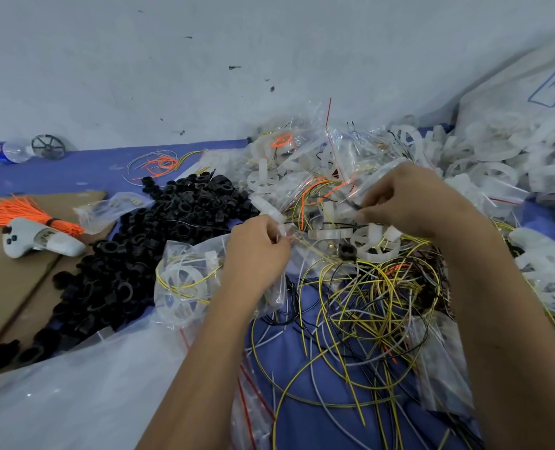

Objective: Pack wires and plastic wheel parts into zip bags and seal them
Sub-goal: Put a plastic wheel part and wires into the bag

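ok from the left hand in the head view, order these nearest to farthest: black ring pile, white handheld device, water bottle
Measured from the left hand:
1. Black ring pile, just to its left on the blue surface.
2. White handheld device, farther left on the cardboard, beside the orange wire bundle.
3. Water bottle, far left, lying by the wall.
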